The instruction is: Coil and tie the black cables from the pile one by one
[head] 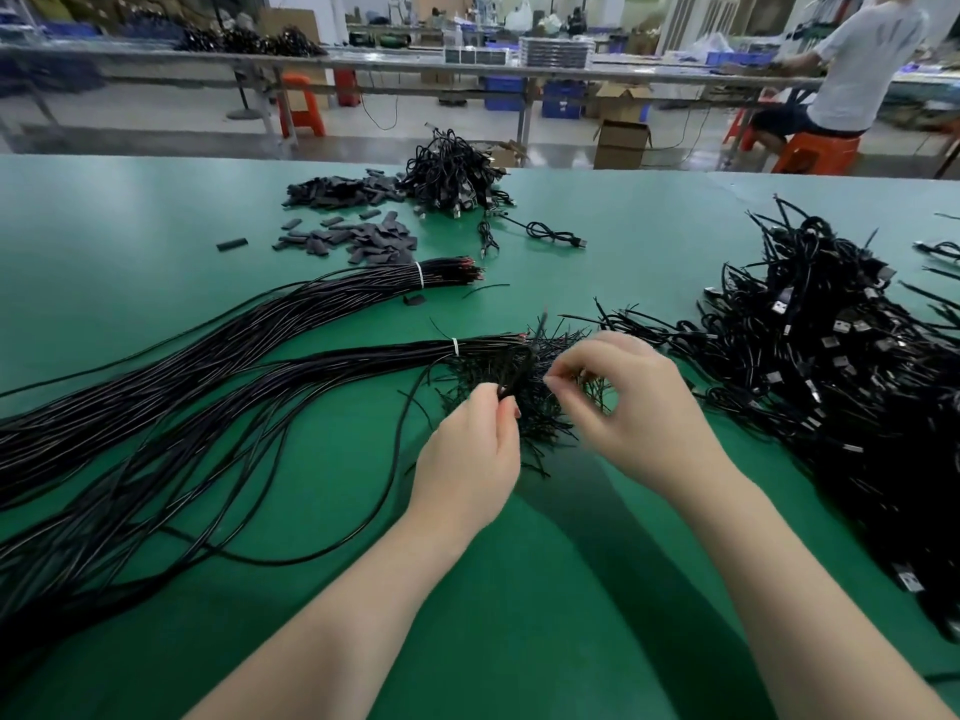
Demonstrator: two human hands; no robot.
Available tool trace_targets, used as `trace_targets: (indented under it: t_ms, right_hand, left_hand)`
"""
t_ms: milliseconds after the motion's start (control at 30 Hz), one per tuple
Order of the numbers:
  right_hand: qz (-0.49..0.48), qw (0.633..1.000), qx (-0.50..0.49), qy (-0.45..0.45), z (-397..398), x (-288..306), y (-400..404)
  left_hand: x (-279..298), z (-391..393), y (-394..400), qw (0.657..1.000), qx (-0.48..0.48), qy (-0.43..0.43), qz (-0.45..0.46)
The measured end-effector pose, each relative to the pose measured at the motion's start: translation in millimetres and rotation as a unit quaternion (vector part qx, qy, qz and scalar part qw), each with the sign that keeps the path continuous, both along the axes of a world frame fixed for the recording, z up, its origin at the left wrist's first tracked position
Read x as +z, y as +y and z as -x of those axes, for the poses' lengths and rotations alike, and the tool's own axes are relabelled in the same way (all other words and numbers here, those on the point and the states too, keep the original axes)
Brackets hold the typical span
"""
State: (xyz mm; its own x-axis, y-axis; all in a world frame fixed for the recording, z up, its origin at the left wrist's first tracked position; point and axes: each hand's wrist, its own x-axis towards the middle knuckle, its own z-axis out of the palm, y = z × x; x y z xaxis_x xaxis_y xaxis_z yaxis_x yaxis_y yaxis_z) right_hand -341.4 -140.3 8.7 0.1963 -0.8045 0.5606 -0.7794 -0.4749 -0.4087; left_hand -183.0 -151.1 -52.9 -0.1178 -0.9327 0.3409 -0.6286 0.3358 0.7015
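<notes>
Both forearms are bare, no sleeves, and the left hand (467,459) and right hand (639,407) seemingly ungloved, without rings.

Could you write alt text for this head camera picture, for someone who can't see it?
Two bare hands work over a green table: the left hand pinches a black cable, the right hand pinches a thin tie. Long cable bundles lie left, a heap of coiled cables right.

- A factory assembly floor: a green worktop (156,210) heaped with black cable piles (831,366).
- Far benches (415,62), blue crates (561,103), orange stools (301,106), a seated worker (852,70).
</notes>
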Motion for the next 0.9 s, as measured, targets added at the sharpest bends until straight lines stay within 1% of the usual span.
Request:
trace_targets:
  t_ms: [67, 133, 333, 433, 567, 633, 667, 733, 767, 833, 900]
  right_hand:
    - [0.016, 0.999, 0.017, 0.024, -5, 3, 2]
    - [0.028, 0.999, 0.011, 0.040, -6, 3, 2]
    - [0.015, 1.000, 0.020, 0.019, -1, 7, 2]
    - [0.005, 1.000, 0.020, 0.007, -1, 9, 4]
    - [-0.019, 0.999, 0.039, 0.015, -1, 14, 4]
    - [-0.046, 0.998, 0.051, -0.003, 1, 17, 5]
    - [-0.067, 0.995, 0.062, -0.030, 4, 18, 6]
    - [-0.146, 0.979, 0.087, -0.114, 16, 20, 6]
    - [-0.205, 0.961, 0.101, -0.158, 24, 21, 5]
    - [-0.325, 0.913, 0.119, -0.214, 45, 21, 5]
    - [-0.434, 0.853, 0.143, -0.253, 61, 15, 8]
  left_hand:
    - [3, 2, 4, 0.999, -0.014, -0.028, 0.007]
    - [6, 3, 5, 0.999, -0.020, -0.034, 0.012]
    - [6, 6, 5, 0.996, -0.026, -0.083, 0.013]
    - [4, 8, 5, 0.992, -0.016, -0.121, 0.026]
    - [4, 10, 6, 0.989, -0.020, -0.145, 0.035]
    - [10, 9, 9, 0.984, -0.027, -0.162, 0.068]
    - [13, 9, 11, 0.980, -0.042, -0.165, 0.102]
    - [20, 9, 15, 0.964, -0.085, -0.181, 0.174]
    - [22, 9, 16, 0.951, -0.103, -0.197, 0.215]
    - [22, 12, 20, 0.923, -0.146, -0.222, 0.278]
    - [19, 16, 24, 0.904, -0.187, -0.208, 0.324]
